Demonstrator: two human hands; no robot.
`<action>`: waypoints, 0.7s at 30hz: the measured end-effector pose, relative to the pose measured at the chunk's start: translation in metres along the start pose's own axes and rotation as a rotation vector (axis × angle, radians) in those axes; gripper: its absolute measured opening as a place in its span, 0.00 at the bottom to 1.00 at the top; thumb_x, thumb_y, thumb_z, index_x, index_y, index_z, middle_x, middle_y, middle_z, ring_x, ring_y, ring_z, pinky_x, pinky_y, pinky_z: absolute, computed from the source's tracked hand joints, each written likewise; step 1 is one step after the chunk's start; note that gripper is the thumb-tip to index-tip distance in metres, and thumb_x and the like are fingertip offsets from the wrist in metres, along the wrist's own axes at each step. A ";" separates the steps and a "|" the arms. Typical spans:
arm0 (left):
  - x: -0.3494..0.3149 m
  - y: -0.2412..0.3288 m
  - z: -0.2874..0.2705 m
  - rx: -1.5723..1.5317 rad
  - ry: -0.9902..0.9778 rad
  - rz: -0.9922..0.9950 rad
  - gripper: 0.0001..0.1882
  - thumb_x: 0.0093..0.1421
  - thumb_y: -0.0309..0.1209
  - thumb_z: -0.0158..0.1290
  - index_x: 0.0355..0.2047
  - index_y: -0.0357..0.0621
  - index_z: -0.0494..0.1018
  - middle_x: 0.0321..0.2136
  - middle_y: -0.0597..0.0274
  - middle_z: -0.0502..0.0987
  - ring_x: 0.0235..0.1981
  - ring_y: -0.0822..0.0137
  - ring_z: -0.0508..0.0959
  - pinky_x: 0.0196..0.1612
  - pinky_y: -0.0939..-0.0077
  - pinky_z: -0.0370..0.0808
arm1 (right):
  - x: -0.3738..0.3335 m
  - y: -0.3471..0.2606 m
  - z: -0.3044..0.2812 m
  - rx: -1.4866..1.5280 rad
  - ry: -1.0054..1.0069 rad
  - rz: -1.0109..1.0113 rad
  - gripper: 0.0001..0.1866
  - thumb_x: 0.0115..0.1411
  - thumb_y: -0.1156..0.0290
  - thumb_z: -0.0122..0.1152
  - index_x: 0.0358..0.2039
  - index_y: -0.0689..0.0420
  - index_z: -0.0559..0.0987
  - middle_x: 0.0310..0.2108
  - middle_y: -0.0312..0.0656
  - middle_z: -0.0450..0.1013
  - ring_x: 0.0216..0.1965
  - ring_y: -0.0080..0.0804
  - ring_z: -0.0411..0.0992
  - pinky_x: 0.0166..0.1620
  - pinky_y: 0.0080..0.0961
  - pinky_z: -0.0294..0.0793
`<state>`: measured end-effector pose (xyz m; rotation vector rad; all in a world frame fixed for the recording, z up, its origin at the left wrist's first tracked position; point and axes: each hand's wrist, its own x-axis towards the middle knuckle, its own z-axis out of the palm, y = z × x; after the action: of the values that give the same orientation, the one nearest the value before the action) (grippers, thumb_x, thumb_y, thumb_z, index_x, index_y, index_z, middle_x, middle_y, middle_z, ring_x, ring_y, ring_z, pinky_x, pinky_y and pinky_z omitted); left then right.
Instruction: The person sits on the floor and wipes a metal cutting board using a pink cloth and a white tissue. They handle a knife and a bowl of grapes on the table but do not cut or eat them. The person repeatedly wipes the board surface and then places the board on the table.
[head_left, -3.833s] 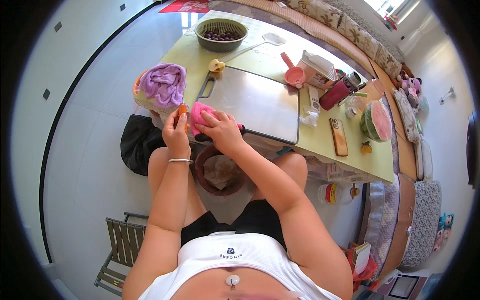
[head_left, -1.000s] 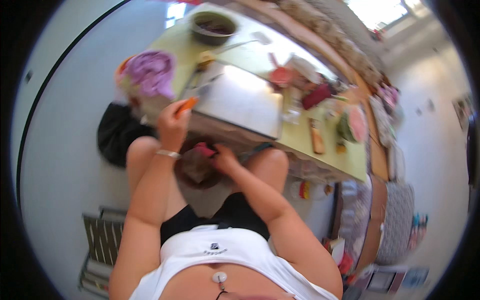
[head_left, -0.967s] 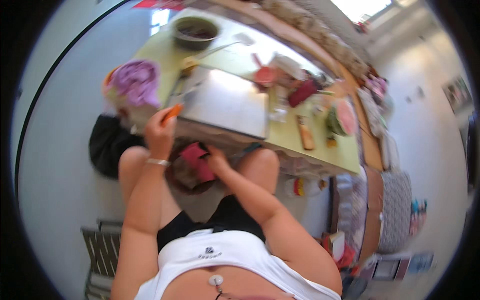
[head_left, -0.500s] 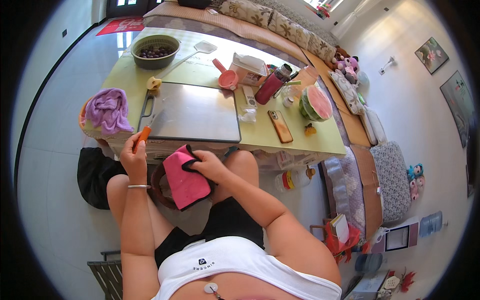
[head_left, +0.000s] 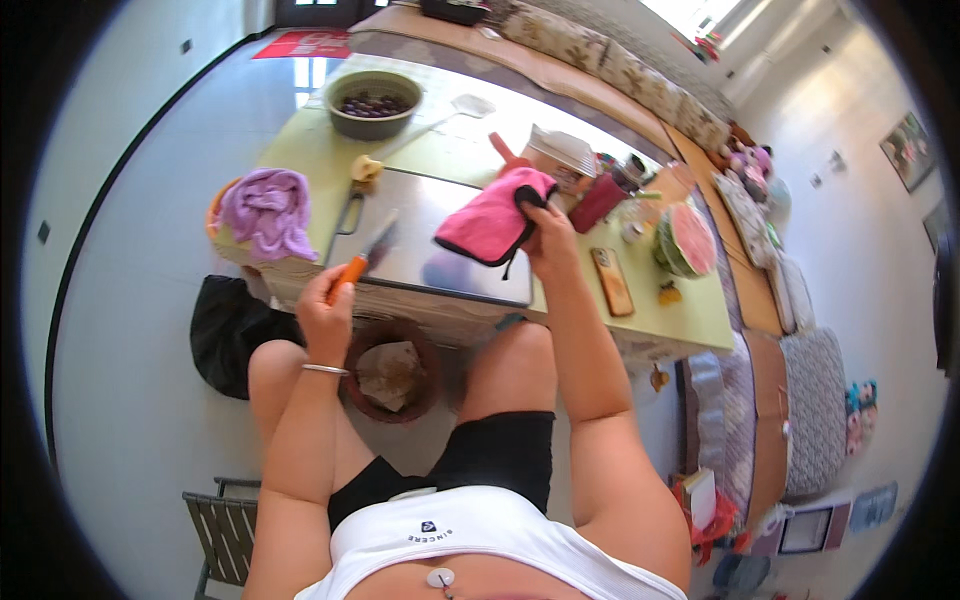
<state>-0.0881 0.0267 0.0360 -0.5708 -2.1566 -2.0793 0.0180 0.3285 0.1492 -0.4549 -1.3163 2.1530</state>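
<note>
My left hand (head_left: 326,310) is closed round the orange handle of a knife (head_left: 376,244), its blade tilted up over the left part of the metal cutting board (head_left: 400,215). Above the board's right side, a pink cloth with black edging (head_left: 490,218) hangs from my right hand (head_left: 548,236), pinched by one corner. The cloth hides part of the board and the foot of a red scoop (head_left: 503,150). At the board's upper left corner lies a small pale yellow piece (head_left: 366,168), its kind unclear.
A purple towel (head_left: 268,212) lies at the table's left corner. Farther back stands a bowl of dark round fruit (head_left: 373,105). To the right are a maroon flask (head_left: 603,196), a phone (head_left: 612,281) and a cut watermelon (head_left: 685,240). A lined bin (head_left: 436,375) stands between my knees.
My right hand has lifted the pink cloth from above the bin to over the board. The knife's blade now points up and right. The whole view has shifted a little.
</note>
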 end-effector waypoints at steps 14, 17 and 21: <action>-0.001 0.015 0.012 0.114 -0.016 0.149 0.14 0.53 0.25 0.55 0.40 0.36 0.78 0.34 0.50 0.79 0.36 0.56 0.80 0.43 0.68 0.75 | 0.153 0.081 0.017 0.272 0.073 0.285 0.15 0.65 0.65 0.56 0.50 0.55 0.71 0.49 0.48 0.71 0.50 0.46 0.71 0.52 0.49 0.72; 0.000 0.017 0.014 0.101 -0.027 0.145 0.14 0.52 0.24 0.55 0.41 0.36 0.78 0.34 0.51 0.79 0.35 0.57 0.79 0.43 0.68 0.75 | 0.153 0.096 0.023 -0.049 0.215 0.398 0.20 0.62 0.68 0.60 0.50 0.64 0.67 0.44 0.56 0.70 0.40 0.48 0.75 0.39 0.35 0.81; 0.000 0.016 0.018 0.118 -0.036 0.145 0.14 0.52 0.25 0.55 0.40 0.37 0.78 0.34 0.50 0.79 0.35 0.55 0.79 0.42 0.67 0.75 | 0.135 0.100 0.028 -0.081 0.046 0.293 0.19 0.60 0.74 0.57 0.51 0.65 0.68 0.43 0.51 0.72 0.39 0.43 0.76 0.39 0.31 0.80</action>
<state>-0.0796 0.0440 0.0499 -0.7330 -2.1677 -1.8688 -0.1323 0.3579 0.0737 -0.7669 -1.3866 2.3125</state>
